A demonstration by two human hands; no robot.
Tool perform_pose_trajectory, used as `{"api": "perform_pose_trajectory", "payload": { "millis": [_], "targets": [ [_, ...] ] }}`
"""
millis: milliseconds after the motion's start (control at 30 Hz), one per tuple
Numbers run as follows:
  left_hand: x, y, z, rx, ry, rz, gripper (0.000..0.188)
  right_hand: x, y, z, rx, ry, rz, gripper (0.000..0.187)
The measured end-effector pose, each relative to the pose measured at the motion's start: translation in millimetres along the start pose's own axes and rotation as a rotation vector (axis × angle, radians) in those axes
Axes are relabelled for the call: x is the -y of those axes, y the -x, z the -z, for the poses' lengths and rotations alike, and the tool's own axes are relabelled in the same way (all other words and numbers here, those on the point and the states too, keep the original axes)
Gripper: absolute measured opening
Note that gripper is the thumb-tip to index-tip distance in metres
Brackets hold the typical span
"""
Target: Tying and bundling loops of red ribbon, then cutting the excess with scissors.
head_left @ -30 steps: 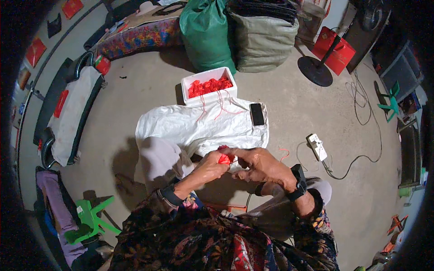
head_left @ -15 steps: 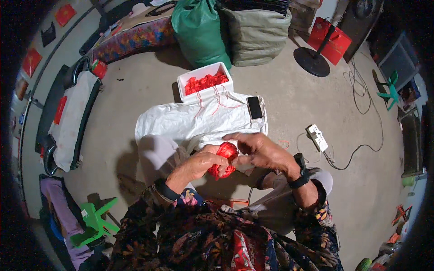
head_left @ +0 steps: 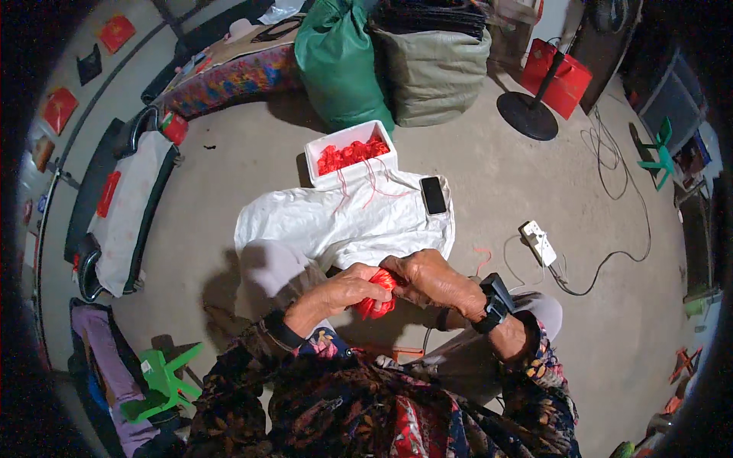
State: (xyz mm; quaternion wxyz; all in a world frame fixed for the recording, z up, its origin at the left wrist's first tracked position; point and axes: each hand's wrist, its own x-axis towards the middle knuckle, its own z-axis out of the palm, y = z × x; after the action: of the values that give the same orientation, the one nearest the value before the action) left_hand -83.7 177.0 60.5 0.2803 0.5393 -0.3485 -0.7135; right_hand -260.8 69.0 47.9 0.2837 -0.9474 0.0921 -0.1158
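A shiny red bundle [head_left: 375,304], ball-shaped and ribbon-like, is held low between my knees. My left hand [head_left: 347,290] wraps round its left side, thumb across the front. Against its upper right edge, my right hand [head_left: 427,275] is closed with the fingers bent inward; its fingertips are hidden, so what they pinch does not show. Beyond my hands a white sheet [head_left: 305,210] lies on the floor. At its far edge stands a white foam box [head_left: 324,180] with several similar red bundles [head_left: 353,155], thin red strings trailing over its near side.
A phone [head_left: 434,196] rests at the sheet's right end. To the right are a white power strip [head_left: 540,243] with its cord and a black stand base [head_left: 527,116]. Green and grey-green sacks [head_left: 336,69] stand behind the box. A green stool [head_left: 162,385] is at the lower left.
My right hand's fingers have gone from spread to bent in against the red bundle. My left hand keeps hold of it. The whole view has shifted slightly, with the room sitting lower.
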Motion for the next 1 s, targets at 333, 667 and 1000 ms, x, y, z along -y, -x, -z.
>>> {"api": "perform_pose_trajectory", "payload": {
  "millis": [333,667,1000],
  "targets": [
    [-3,3,-4,-0.078,0.003,-0.140,0.026,-3,1,6,-0.084,-0.113,-0.013,0.018],
    [2,-9,0,-0.154,0.187,-0.236,0.036,-18,-4,14,-0.201,-0.189,-0.076,0.017],
    [25,5,15,-0.194,0.412,-0.373,0.050,-12,-7,16,-0.149,0.013,-0.045,0.016]
  ]
}}
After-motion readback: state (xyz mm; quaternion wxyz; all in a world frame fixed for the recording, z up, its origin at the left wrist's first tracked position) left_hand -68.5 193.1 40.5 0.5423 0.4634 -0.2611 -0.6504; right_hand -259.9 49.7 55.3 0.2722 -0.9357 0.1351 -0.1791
